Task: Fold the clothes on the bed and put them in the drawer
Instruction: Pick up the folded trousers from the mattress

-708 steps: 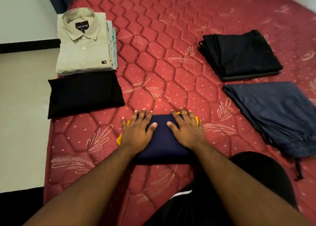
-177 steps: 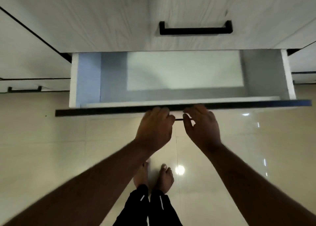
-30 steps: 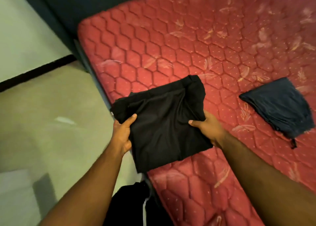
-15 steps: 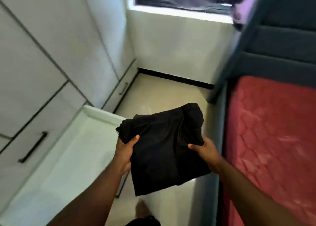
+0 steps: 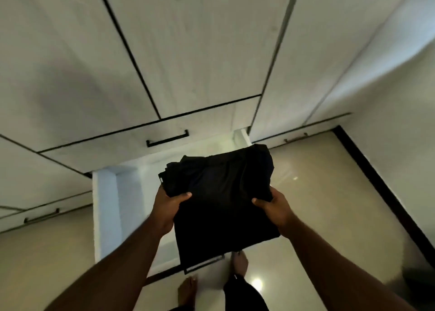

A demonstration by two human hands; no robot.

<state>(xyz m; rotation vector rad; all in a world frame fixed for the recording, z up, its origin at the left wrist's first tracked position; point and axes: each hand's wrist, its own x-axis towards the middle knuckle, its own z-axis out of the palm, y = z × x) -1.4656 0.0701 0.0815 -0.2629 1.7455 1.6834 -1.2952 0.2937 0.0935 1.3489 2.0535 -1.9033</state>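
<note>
A folded black garment (image 5: 221,197) hangs in the air above the open white drawer (image 5: 106,216), held flat between both hands. My left hand (image 5: 168,205) grips its left edge with the thumb on top. My right hand (image 5: 274,206) grips the right edge the same way. The garment covers most of the drawer's inside; only the left part of the drawer's interior and its left wall show. The drawer's black front handle (image 5: 204,265) peeks out below the garment.
White wardrobe doors (image 5: 188,52) rise behind the drawer, with a shut drawer and black handle (image 5: 167,139) just above it. More low drawers run left (image 5: 42,215) and right (image 5: 295,137). Glossy beige floor (image 5: 329,205) and my bare feet (image 5: 188,289) lie below.
I have turned from the bed towards the wardrobe. The black garment, still held in both hands, has moved from beside the bed to above the open drawer.
</note>
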